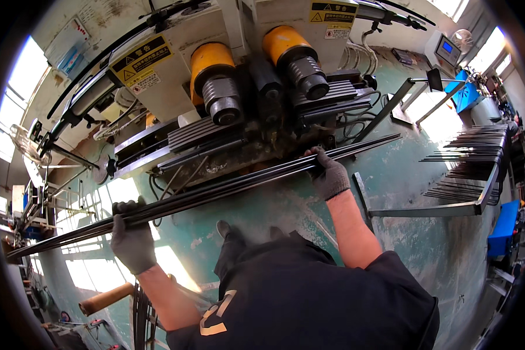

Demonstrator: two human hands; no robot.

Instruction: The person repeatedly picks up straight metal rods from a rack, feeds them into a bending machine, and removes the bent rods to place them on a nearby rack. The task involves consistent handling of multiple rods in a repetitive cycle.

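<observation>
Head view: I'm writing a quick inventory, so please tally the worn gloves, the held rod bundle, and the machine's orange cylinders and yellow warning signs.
Gloves: 2
Rod bundle: 1
Orange cylinders: 2
Yellow warning signs: 2
Total: 7

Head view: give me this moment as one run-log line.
left hand: gripping dark rods; right hand: gripping same rods; ahead: machine with orange cylinders; far right: rack holding more rods
</observation>
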